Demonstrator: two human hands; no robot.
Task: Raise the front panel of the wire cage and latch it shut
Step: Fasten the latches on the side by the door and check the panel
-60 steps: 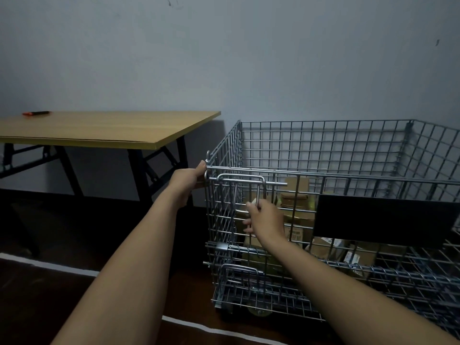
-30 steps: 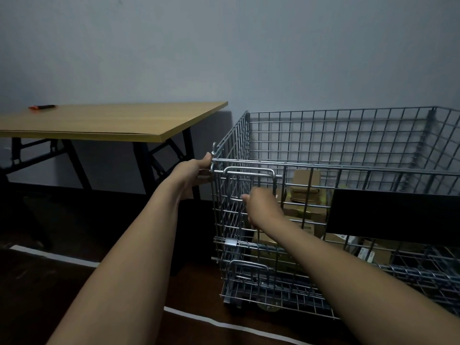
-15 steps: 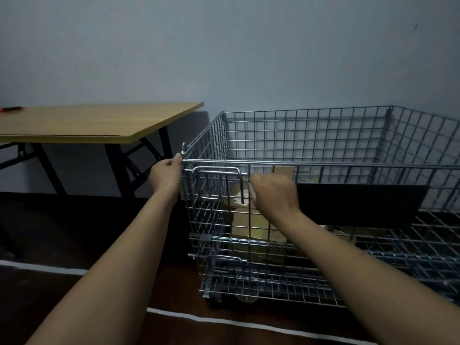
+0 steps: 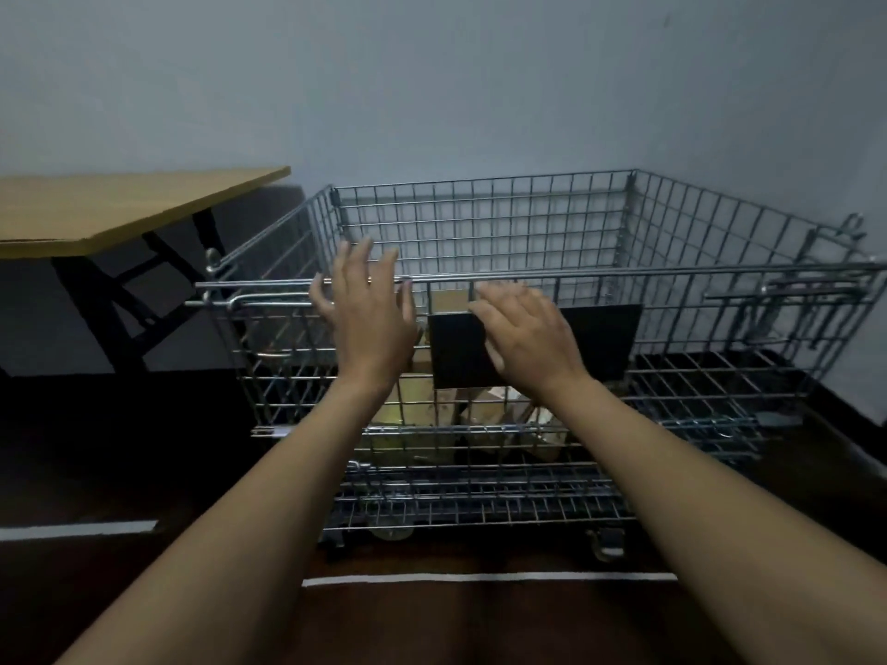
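Note:
The wire cage (image 4: 480, 223) stands on the floor against the wall, with its front panel (image 4: 681, 328) upright. At the panel's left end a wire latch handle (image 4: 269, 300) lies horizontal just under the top rail. A second latch (image 4: 806, 292) sits at the right end. My left hand (image 4: 367, 309) hovers with spread fingers in front of the top rail, holding nothing. My right hand (image 4: 525, 333) is flat and open in front of the black plate (image 4: 605, 338) fixed to the panel. Cardboard boxes (image 4: 485, 410) lie inside the cage.
A wooden table (image 4: 120, 208) with black folding legs stands to the left of the cage, close to its corner. White tape lines (image 4: 480, 577) run across the dark floor in front of the cage. The wall is right behind the cage.
My left hand has let go of the cage's left corner and my right hand has left the latch handle. Both hands moved right and opened. The view turned to face the cage's front.

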